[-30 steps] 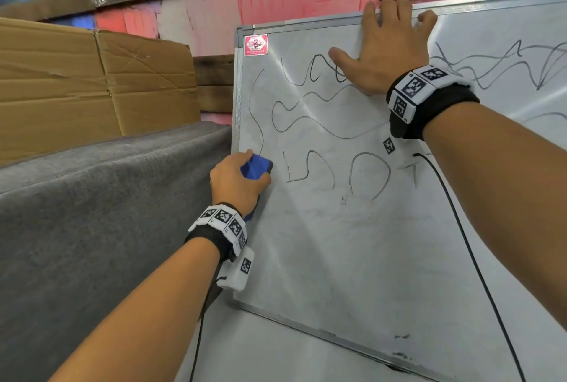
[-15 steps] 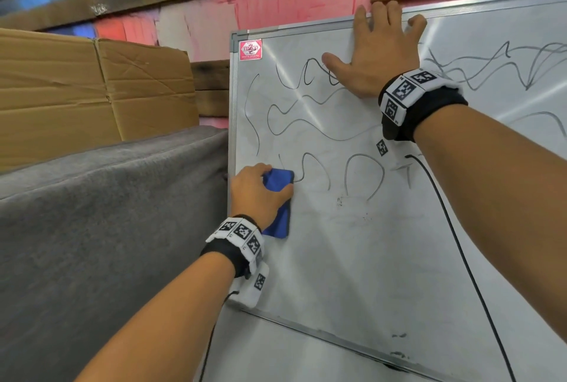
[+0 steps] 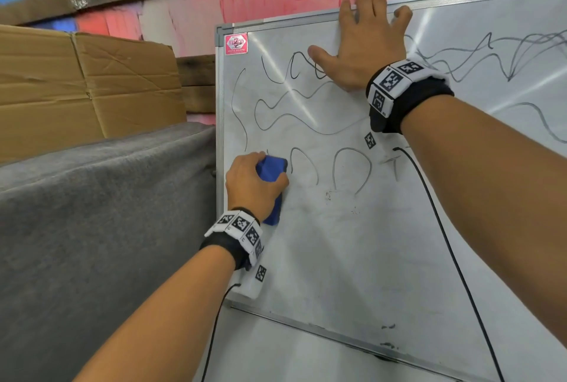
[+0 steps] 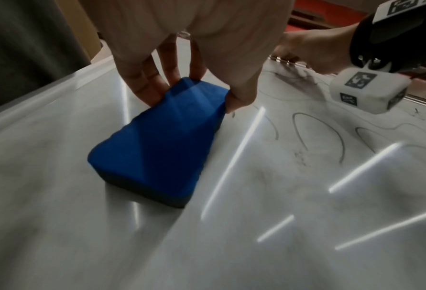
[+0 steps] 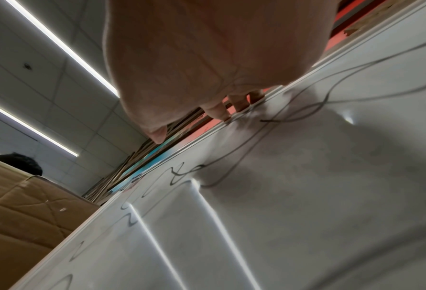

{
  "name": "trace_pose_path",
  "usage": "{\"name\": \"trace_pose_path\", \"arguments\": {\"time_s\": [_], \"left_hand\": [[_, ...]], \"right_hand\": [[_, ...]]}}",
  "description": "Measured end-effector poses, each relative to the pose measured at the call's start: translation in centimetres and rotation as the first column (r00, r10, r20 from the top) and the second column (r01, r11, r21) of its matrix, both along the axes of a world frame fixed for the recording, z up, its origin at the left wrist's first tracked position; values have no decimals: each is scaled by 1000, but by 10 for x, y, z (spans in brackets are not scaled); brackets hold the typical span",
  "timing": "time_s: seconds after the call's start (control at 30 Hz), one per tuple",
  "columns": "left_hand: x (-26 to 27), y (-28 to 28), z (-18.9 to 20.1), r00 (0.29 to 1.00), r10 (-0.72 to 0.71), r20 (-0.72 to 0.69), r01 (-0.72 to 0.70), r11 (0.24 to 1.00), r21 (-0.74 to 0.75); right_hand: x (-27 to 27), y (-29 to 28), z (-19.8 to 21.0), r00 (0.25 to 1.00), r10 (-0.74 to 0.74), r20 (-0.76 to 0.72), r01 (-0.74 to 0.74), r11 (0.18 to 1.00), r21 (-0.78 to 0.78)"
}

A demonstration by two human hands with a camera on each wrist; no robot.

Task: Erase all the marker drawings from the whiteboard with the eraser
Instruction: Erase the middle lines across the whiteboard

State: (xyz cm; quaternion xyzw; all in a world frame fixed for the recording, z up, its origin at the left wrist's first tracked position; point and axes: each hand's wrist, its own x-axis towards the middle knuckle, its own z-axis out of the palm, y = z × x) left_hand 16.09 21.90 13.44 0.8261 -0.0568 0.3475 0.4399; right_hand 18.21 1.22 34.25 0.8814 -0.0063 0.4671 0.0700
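Left hand (image 3: 251,185) grips my light, stiff-backed eraser (image 3: 271,171) by its long sides, right hand (image 3: 365,53) flat, steadying the slick board (image 3: 352,243).

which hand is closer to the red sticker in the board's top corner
Right. The right hand rests flat on the whiteboard at its top edge, level with the red sticker; the left hand grips the eraser well below it.

Red sticker (image 3: 236,43) at whiteboard (image 3: 352,259) top-left corner: "WHITE BOARD" (brand word above blurred)
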Motion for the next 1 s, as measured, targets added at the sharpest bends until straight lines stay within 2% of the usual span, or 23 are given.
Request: {"name": "trace_pose_path", "arguments": {"time_s": [0.1,0.23,0.63,0.8,1.0], "left_hand": [[-5,0,-16,1000,-15,-6,15,1000,-11],[3,4,7,999,14,47,-11,999,-53],[-6,1,1,996,-73,52,60,974,218],[0,5,18,996,-26,90,15,992,129],[0,9,1,999,-47,13,43,979,197]], "right_hand": [[-1,2,-1,1000,9,-5,-9,1000,4],[-2,2,0,1000,6,-15,-6,1000,14],[-4,2,0,1000,14,-14,-13,1000,16],[-5,0,0,1000,16,-17,-16,1000,8],[-3,0,0,999,18,-26,-18,1000,16]]}}
